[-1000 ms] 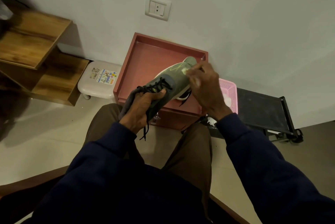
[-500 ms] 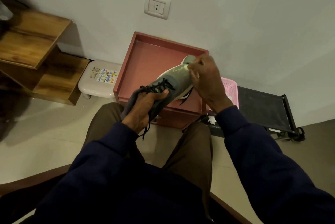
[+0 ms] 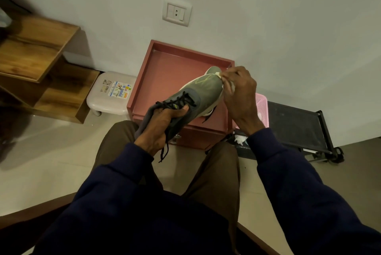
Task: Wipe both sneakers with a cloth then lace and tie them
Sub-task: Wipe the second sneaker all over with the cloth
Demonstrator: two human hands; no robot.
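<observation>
Your left hand [image 3: 158,131] clasps the sneaker [image 3: 202,91] at its laced throat, above the red cabinet [image 3: 144,77]; your right hand [image 3: 239,98] pinches the cloth [image 3: 219,74] against the toe. Judging by this, you're wiping sneaker 1 — the lace [image 3: 164,153] dangles untied, and sneaker 2 is unseen.

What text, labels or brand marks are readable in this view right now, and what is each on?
"SQUARE" (likely, blurred): big blue word on the sticker on the white stool.
Smaller print on that sticker: too small to read.
Mark on the tongue of the sneaker: blurred, unreadable.
</observation>
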